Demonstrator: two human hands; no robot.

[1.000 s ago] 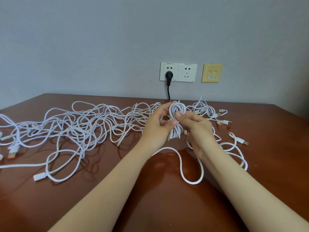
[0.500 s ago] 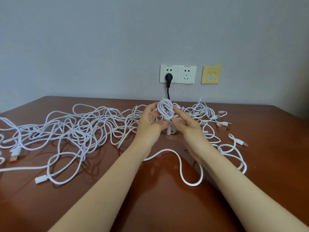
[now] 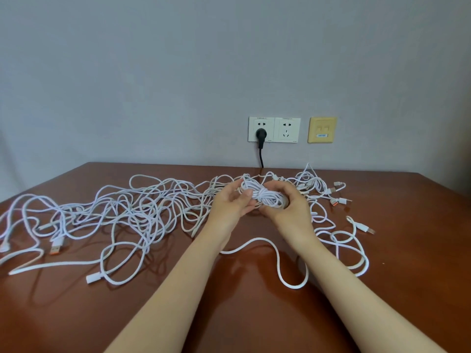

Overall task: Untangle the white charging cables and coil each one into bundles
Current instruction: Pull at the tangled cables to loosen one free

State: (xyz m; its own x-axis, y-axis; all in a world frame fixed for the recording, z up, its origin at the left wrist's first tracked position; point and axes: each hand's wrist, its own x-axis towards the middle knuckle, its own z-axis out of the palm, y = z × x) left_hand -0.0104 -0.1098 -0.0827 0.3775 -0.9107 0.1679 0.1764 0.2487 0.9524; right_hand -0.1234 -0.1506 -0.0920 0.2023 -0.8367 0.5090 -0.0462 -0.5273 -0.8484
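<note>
On the table, the left hand pinches and the right hand curls round a bundle: likely light, limp, springy, best gripped at its wrapped waist.

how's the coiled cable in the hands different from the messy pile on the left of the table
The bundle is wound tight with a wrap round its middle; the pile sprawls in loose crossing loops. The bundle is gripped by the left hand and right hand; the pile lies untouched on the table. Both are white cable.
</note>
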